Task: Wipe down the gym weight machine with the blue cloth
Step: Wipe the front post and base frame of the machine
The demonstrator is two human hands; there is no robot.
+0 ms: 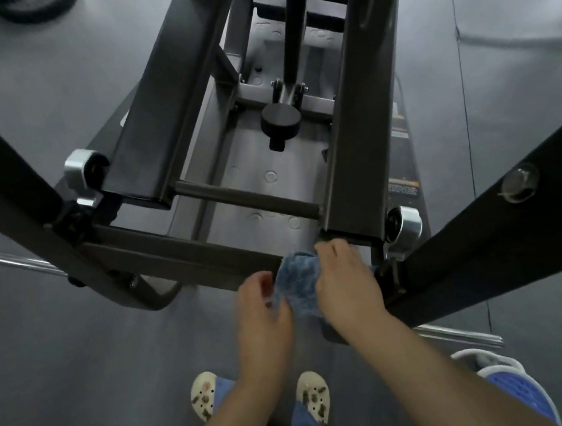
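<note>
Blue cloth [299, 286] sits bunched between my hands, against the near crossbar [185, 253] of the weight machine; right hand [343, 284] grips it, left hand [259, 304] pinches its edge (fingers curled), and the bar's long axis runs off leftward

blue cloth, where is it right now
In the head view the blue cloth sits low of centre, held between the left hand and right hand, against the machine's near crossbar.
</note>
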